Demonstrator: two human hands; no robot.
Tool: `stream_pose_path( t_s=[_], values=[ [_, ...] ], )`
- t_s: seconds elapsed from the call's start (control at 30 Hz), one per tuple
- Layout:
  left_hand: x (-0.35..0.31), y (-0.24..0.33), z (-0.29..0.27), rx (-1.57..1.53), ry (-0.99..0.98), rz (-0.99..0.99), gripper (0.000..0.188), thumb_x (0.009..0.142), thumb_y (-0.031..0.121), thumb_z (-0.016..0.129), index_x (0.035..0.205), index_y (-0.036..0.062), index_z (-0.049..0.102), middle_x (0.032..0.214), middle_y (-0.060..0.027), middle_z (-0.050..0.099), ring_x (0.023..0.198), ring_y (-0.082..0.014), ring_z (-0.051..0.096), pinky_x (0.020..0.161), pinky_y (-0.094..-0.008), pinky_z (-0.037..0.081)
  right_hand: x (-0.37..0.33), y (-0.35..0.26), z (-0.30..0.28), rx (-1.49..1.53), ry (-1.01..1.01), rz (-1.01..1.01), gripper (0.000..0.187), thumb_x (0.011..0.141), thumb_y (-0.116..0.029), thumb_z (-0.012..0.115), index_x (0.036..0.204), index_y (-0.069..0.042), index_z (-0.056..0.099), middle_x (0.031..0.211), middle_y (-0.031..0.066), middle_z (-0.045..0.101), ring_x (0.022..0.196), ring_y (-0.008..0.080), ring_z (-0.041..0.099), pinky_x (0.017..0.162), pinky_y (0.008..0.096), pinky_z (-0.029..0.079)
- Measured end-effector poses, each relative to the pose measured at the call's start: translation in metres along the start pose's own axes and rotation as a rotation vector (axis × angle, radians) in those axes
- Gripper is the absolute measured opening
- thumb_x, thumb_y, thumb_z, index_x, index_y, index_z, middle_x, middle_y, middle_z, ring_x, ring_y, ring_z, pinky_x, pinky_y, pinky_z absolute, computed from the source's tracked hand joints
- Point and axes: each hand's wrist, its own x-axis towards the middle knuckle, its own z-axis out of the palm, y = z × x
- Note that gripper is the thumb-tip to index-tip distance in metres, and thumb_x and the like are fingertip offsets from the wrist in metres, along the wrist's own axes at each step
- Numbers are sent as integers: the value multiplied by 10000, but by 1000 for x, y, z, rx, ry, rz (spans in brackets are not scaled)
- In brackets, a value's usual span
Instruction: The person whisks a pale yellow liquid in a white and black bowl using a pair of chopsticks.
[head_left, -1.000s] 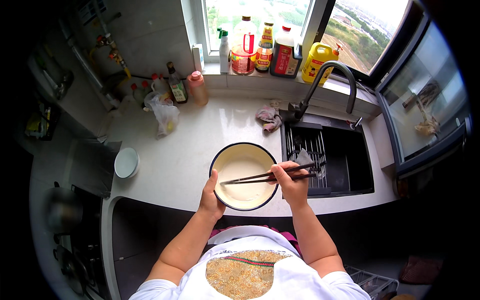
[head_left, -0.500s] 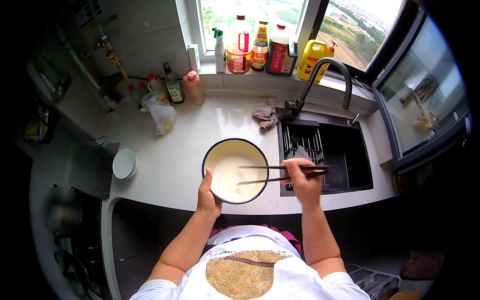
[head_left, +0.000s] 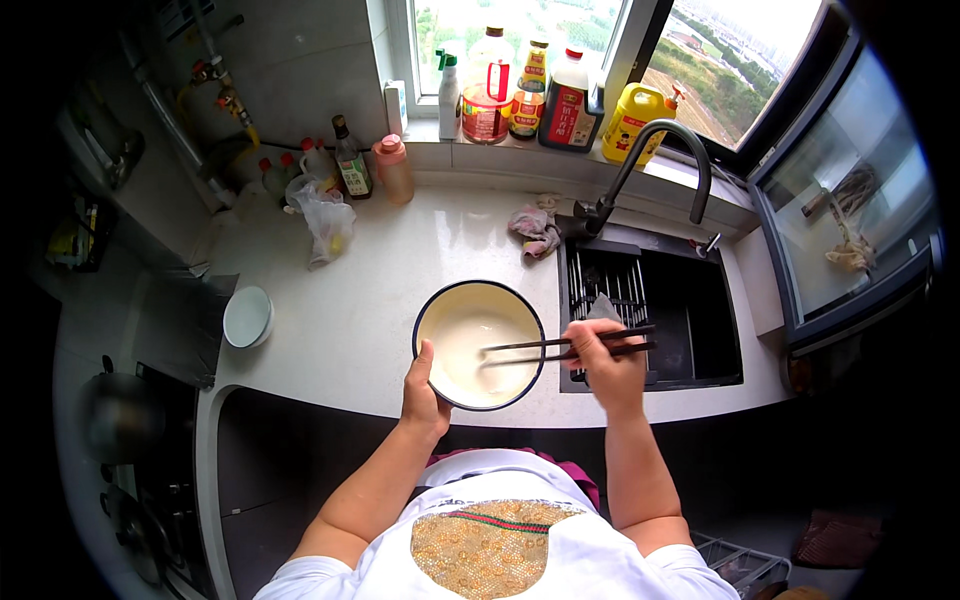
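Observation:
A round cream-coloured bowl with a dark blue rim is near the counter's front edge. It holds a smooth, pale batter-like mix. My left hand grips the bowl at its near left side, thumb up against the rim and the other fingers underneath. My right hand, to the right of the bowl, is closed round a pair of dark chopsticks. They cross the bowl's right rim, and their tips are in the pale mix, fairly close together.
A black sink with a rack and curved tap lies right. A crumpled cloth is beside it. A white bowl stands left, near the stove. Bottles line the windowsill; a plastic bag lies behind.
The chopstick tips have drawn closer together inside the bowl. The bowl and my left hand appear slightly farther right, while the view itself has shifted a little.

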Motion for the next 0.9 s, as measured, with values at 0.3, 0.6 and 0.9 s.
stream_pose_path(
  t_s=[0.3, 0.6, 0.9],
  values=[
    [0, 3, 0, 14, -20, 16, 580, 924, 455, 473, 1295, 14, 413, 1232, -131, 528, 1139, -237, 529, 939, -350, 449, 13, -1, -23, -97, 104, 43, 188, 854, -168, 674, 761, -7, 641, 653, 76, 634, 507, 122, 618, 435, 213, 514],
    [5, -4, 0, -7, -13, 21, 596, 916, 468, 486, 1296, 15, 412, 1227, -122, 529, 1145, -230, 520, 938, -350, 442, -1, -7, 7, 84, -69, 231, 155, 840, -129, 671, 782, 13, 650, 675, 73, 636, 506, 127, 612, 461, 226, 525],
    [1, -4, -3, 21, 19, 15, 597, 913, 474, 489, 1292, 18, 417, 1217, -118, 538, 1112, -229, 546, 911, -339, 467, 18, -8, -15, -77, 30, 7, 140, 848, -120, 673, 775, -2, 649, 636, 43, 626, 498, 89, 594, 453, 194, 482]
  ],
)
